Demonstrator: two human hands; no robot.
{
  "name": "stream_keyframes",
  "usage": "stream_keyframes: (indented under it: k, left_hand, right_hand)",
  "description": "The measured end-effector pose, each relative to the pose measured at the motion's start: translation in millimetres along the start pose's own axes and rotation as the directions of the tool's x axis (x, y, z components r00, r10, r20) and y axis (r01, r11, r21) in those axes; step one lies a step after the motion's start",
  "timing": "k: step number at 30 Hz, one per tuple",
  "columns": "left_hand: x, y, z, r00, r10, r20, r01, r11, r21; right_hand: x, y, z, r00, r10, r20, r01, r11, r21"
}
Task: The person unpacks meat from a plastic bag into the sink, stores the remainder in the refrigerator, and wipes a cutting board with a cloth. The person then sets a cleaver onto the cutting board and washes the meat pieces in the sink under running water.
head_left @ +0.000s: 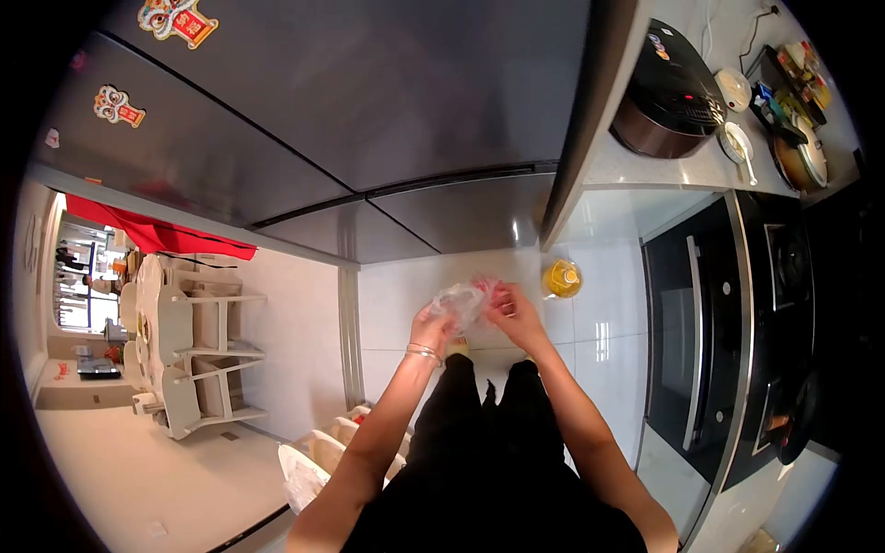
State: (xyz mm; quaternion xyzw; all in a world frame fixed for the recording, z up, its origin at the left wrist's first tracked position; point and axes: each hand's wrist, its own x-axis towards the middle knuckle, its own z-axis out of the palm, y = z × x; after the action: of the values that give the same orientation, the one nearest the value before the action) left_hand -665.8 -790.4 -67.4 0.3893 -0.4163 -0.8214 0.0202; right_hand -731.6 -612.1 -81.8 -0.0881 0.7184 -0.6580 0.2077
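A thin clear plastic bag with a reddish part is stretched between my two hands, in front of my body and above the tiled floor. My left hand, with a bracelet at the wrist, has its fingers closed on the bag's left side. On the other side, my right hand pinches the reddish end of the bag. What lies inside the bag, if anything, I cannot make out. To the right of my right hand, a bottle of yellow oil stands on the floor.
A dark refrigerator rises ahead. On the right counter are a rice cooker and a white bowl with a spoon, above a built-in oven. White bins stand at lower left; a dining table and chairs are farther left.
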Motion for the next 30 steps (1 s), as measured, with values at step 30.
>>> stream_keyframes:
  k: [30]
  left_hand:
    - [76,187,-99,0.607,0.138,0.782,-0.78,-0.084,0.62]
  right_hand:
    - [94,-66,215,0.925,-0.32,0.204,0.379,0.745,-0.549]
